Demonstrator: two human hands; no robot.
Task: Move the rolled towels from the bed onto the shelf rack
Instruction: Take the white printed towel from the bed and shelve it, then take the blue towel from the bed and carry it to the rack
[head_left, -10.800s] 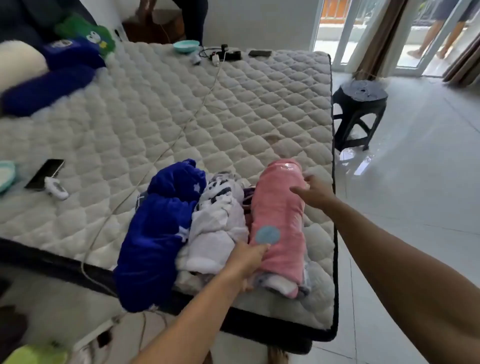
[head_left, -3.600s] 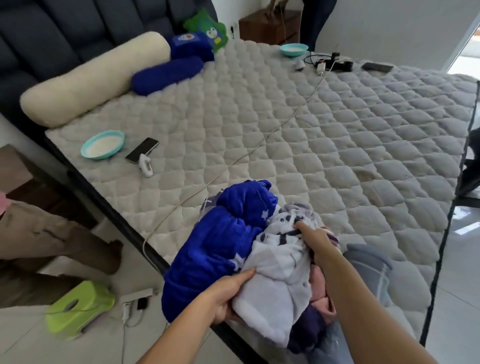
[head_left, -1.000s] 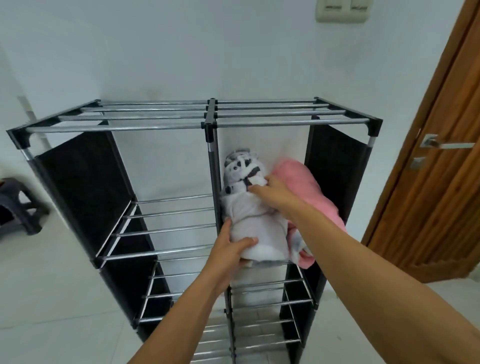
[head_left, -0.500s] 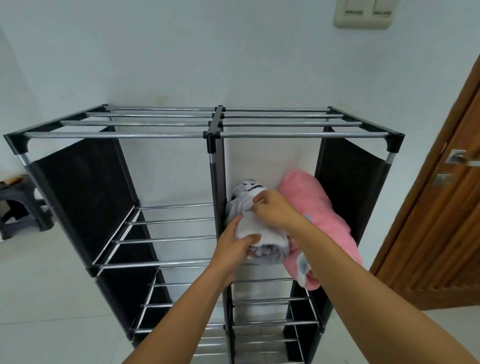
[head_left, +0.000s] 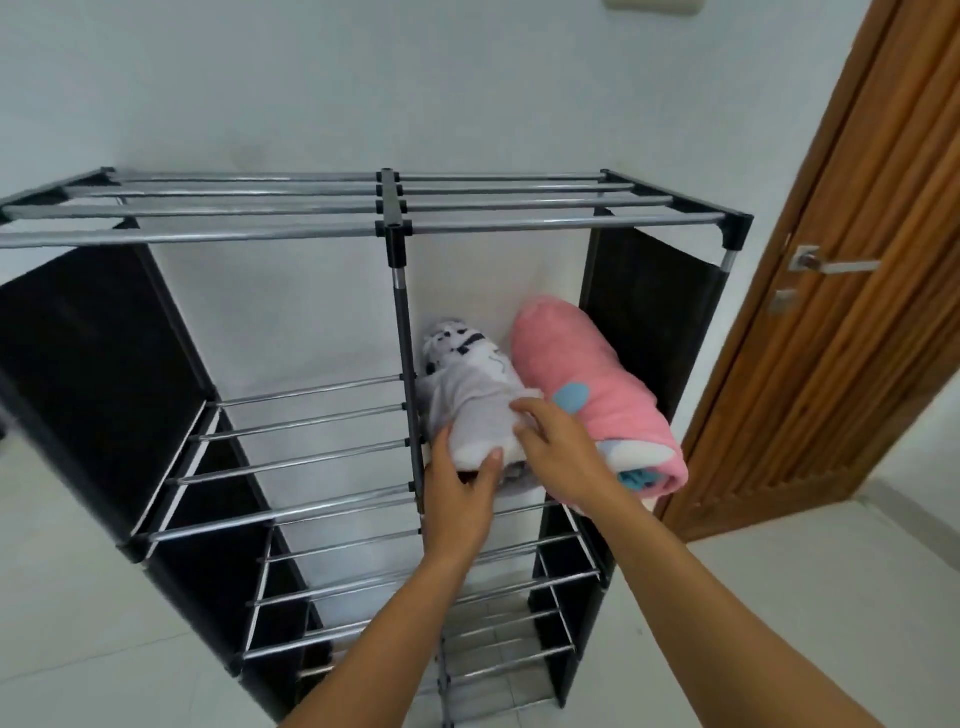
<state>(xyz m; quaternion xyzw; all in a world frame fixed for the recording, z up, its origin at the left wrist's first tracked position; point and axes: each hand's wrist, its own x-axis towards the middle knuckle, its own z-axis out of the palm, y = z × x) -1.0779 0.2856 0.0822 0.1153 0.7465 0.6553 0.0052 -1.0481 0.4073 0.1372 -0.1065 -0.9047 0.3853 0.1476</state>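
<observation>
A black-sided shelf rack (head_left: 395, 223) with chrome bars stands against the white wall. In its upper right compartment lie two rolled towels side by side: a white towel with black print (head_left: 470, 384) on the left and a pink towel (head_left: 587, 374) with a blue patch on the right. My left hand (head_left: 460, 499) grips the near end of the white roll from below, thumb on top. My right hand (head_left: 556, 441) rests on the white roll's top, fingers bent, beside the pink roll.
The rack's left compartments (head_left: 291, 431) hold nothing. Lower chrome shelves (head_left: 519, 623) sit below the towels. A wooden door (head_left: 857, 312) with a metal handle (head_left: 831, 266) stands close on the right. White tiled floor (head_left: 78, 597) surrounds the rack.
The white roll has slid deeper onto the upper right shelf beside the pink roll. My right hand has shifted back toward the roll's near end. The view has dropped slightly.
</observation>
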